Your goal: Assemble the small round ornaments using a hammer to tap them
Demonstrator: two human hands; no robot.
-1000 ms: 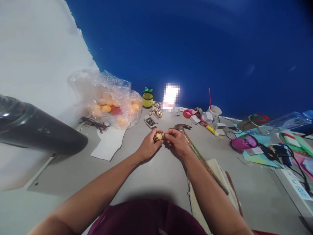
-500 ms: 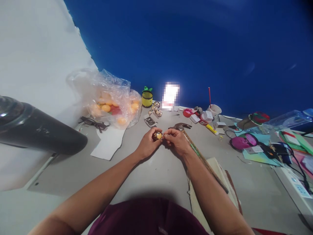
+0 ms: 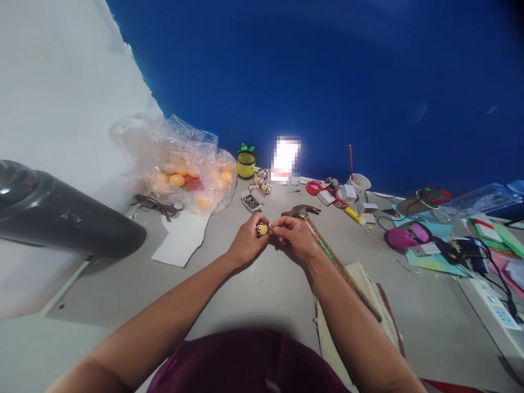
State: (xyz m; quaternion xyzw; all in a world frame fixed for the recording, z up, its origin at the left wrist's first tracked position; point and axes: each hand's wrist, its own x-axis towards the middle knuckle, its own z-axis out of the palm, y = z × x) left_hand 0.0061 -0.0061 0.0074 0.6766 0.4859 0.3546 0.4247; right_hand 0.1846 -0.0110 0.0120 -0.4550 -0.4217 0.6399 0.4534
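My left hand is closed around a small yellow ball partly covered with shiny studs. My right hand is pinched at the ball's right side, fingertips pressed against it; what the pinch holds is too small to make out. Both hands rest low over the grey table. A hammer with a wooden handle lies just behind and under my right wrist, its head pointing left.
A clear plastic bag of orange balls sits at back left, with glasses and white paper near it. A small tray of studs and studded balls lie behind my hands. Craft clutter fills the right side. A dark cylinder juts in from the left.
My hands have stayed in place; the ball has turned slightly in my left fingers and my right fingertips have closed in tighter against it.
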